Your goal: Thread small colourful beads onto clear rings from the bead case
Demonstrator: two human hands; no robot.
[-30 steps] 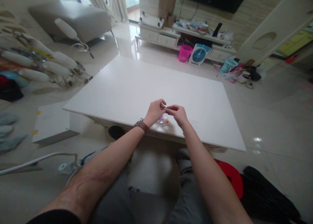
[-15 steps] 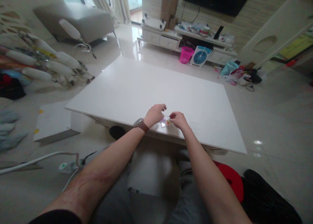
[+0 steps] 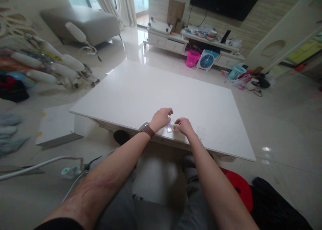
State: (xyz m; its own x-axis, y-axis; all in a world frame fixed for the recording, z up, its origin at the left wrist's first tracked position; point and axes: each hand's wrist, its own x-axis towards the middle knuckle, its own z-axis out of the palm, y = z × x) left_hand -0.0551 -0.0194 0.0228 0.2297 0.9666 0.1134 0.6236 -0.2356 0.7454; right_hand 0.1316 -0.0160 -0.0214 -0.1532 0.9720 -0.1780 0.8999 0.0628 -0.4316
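A small clear case (image 3: 169, 129) with bits of purple, green and red lies near the front edge of the white table (image 3: 156, 89). My left hand (image 3: 161, 118) rests at its left side, fingers curved and apart from the thumb, which is by the purple bits. On the right, my right hand (image 3: 184, 125) has its fingers pinched together beside the green and red pieces (image 3: 174, 126); whatever is between the fingertips is too small to make out. A faint clear sheet (image 3: 201, 132) lies on the table right of my right hand.
Below the table's right front is a red stool (image 3: 237, 188) beside a black bag (image 3: 274, 203). A white box (image 3: 56, 124) stands on the floor at left. Beyond the table are a pink basket (image 3: 193, 59) and a blue fan (image 3: 207, 59).
The whole view has shifted slightly. My right hand's fingers have moved a little at the small colored pieces; my left hand keeps nearly the same pose.
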